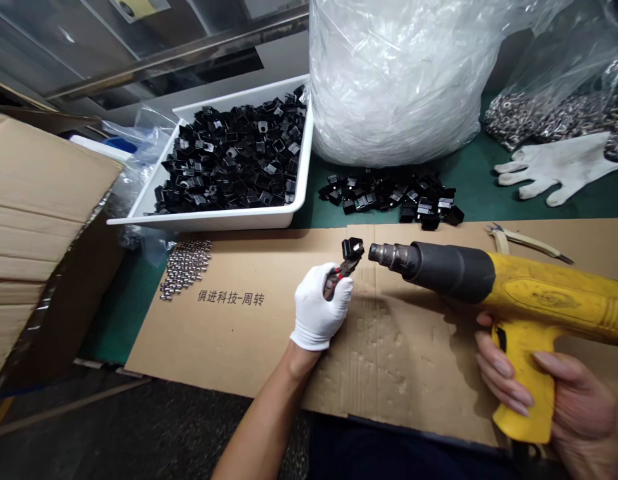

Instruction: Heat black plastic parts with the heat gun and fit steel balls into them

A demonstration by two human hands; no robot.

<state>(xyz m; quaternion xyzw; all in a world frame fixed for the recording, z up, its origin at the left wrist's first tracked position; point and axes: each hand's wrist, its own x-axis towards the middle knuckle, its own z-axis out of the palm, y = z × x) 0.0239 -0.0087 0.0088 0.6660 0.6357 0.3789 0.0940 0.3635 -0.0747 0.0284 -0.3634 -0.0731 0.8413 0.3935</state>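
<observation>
At right edge: heat gun (553,293) cut off.

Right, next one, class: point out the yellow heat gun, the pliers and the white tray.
Yellow heat gun (519,283): head view, on its yellow housing.
Pliers (345,270): head view, near where the dark head meets the red grips.
White tray (233,220): head view, on its front wall.

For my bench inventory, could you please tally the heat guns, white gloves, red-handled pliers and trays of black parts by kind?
Yellow heat gun: 1
White gloves: 2
Red-handled pliers: 1
Tray of black parts: 1
Total: 5
</observation>
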